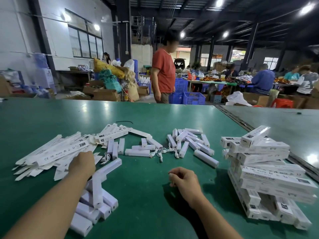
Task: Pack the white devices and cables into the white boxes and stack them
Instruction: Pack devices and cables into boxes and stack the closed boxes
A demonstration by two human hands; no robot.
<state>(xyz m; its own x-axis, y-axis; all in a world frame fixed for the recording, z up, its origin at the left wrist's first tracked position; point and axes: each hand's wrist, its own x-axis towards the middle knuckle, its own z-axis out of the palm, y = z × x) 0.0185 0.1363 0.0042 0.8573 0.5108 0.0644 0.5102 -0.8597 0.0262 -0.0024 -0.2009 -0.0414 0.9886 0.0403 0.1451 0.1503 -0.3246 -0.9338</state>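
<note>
A heap of flat, unfolded white boxes lies at the left of the green table. My left hand rests on that heap's near edge, its fingers hidden beneath it. Loose white devices and short white cables are scattered across the middle. More white devices are piled beside my left forearm, with one long one leaning on top. My right hand hovers low over the table with fingers curled and nothing seen in it. To its right stands an uneven stack of packed white boxes.
A person in a red shirt stands just past the table's far edge, next to blue crates. A metal rail separates this table from a second one on the right. A black tie lies farther back.
</note>
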